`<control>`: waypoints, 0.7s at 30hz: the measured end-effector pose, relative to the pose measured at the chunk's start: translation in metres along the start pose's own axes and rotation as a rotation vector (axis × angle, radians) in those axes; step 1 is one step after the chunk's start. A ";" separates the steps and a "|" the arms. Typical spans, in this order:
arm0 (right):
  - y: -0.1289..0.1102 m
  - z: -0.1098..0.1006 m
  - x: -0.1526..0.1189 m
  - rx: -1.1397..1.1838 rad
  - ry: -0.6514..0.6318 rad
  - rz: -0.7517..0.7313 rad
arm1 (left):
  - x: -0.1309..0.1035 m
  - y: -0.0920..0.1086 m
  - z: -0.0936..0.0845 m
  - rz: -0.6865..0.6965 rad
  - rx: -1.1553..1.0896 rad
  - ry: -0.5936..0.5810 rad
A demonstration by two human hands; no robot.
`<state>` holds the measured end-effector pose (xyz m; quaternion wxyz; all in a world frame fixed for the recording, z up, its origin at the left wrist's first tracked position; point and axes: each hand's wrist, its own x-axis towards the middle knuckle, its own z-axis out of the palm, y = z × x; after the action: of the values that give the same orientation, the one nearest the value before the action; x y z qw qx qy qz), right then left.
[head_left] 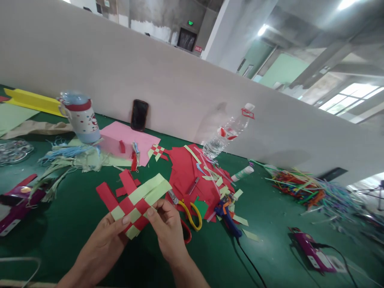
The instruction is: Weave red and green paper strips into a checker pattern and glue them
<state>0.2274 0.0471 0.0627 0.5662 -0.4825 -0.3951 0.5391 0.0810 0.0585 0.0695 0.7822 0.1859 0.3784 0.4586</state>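
A woven piece of red and pale green paper strips (135, 215) is held up above the green table. Its loose red ends point to the upper left, and its pale green ends reach to the upper right. My left hand (106, 236) grips the lower left edge, thumb on top of the weave. The right edge is pinched by my right hand (166, 224), with its thumb near a pale green square. Just right of that hand lie yellow-handled scissors (192, 214). Part of a red handle (186, 233) shows beside my right hand.
Red paper scraps (183, 172), a blue glue gun (228, 220) with a cord and a leaning water bottle (225, 136) are to the right. A patterned cup (84, 120), pink paper (120, 140) and a phone (139, 115) stand or lie towards the wall. Colourful strips (300, 188) lie far right.
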 end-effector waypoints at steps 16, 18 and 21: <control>0.002 0.000 -0.004 -0.487 0.166 -0.265 | 0.004 -0.003 0.010 -0.012 -0.012 0.246; 0.003 -0.002 -0.004 -0.484 0.170 -0.255 | 0.004 -0.003 0.006 0.024 0.003 0.222; 0.000 -0.006 -0.002 -0.452 0.174 -0.192 | 0.004 -0.001 -0.006 0.203 0.073 0.280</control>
<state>0.2328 0.0446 0.0617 0.5243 -0.6017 -0.4993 0.3372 0.0781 0.0613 0.0628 0.6643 0.1860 0.4794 0.5425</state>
